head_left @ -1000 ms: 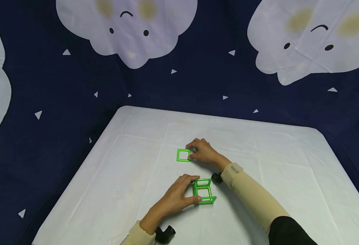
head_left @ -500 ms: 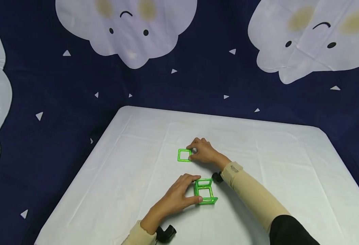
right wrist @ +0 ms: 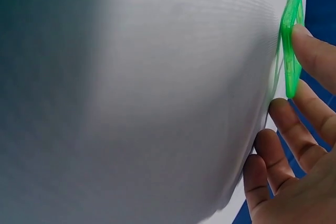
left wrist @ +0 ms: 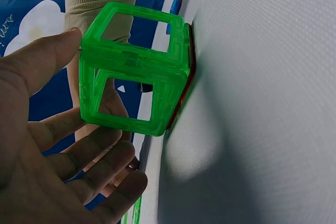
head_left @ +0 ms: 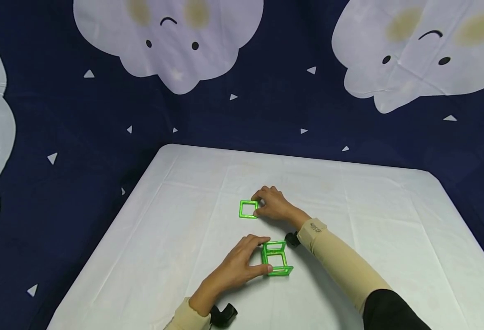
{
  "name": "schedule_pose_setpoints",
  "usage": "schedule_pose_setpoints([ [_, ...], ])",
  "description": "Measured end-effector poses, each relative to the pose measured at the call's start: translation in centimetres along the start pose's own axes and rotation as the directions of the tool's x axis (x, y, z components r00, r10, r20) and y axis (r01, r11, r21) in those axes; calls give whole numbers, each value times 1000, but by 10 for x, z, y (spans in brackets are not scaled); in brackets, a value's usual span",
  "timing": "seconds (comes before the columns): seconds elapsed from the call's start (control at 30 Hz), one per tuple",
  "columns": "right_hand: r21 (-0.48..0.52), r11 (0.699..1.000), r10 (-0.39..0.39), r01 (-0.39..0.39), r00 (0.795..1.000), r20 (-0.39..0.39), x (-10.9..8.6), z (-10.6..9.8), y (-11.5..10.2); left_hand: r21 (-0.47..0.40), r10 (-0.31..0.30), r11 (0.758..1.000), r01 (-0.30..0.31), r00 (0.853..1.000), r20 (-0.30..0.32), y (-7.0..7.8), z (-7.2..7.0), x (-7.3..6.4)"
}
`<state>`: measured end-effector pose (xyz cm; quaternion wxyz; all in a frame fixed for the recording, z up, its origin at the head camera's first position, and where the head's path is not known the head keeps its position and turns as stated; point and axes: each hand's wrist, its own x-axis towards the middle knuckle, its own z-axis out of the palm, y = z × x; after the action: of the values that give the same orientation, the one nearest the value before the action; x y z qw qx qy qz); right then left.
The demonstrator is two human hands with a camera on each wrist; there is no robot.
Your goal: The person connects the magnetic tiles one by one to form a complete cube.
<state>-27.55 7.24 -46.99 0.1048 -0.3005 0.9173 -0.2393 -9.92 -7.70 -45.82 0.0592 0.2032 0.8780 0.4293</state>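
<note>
In the head view my left hand (head_left: pixel 235 263) holds a box-like frame of green magnetic tiles (head_left: pixel 281 270) between thumb and forefinger, on the white table. The left wrist view shows these tiles (left wrist: pixel 131 59) joined at their edges, with a dark red edge along the side against the tabletop; the other fingers are spread away from it. Farther back, my right hand (head_left: pixel 276 205) pinches a single green square magnetic tile (head_left: pixel 241 209) by its right side. Seen almost edge-on in the right wrist view, that tile (right wrist: pixel 290 59) lies between thumb and forefinger.
A white cloth covers the table (head_left: pixel 192 192), whose rounded far corners meet a dark blue backdrop (head_left: pixel 266 123) printed with clouds. Black devices (head_left: pixel 223 315) sit at both wrists. A blue piece (left wrist: pixel 176 6) shows in the left wrist view.
Both hands keep their holds on the green tiles. Only a slight shift of the head camera's view is visible.
</note>
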Motion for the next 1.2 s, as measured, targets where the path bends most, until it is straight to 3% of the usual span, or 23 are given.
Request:
schedule_pose_setpoints([
  [0.83,98,994,-32,41,996,-88,0,0,3,-7,-12,1000,12,1000,2,2,-2,0],
  [1.2,116,992,-35,48,993,-110,-6,-2,1,5,19,1000,-19,1000,-8,2,-1,-1],
])
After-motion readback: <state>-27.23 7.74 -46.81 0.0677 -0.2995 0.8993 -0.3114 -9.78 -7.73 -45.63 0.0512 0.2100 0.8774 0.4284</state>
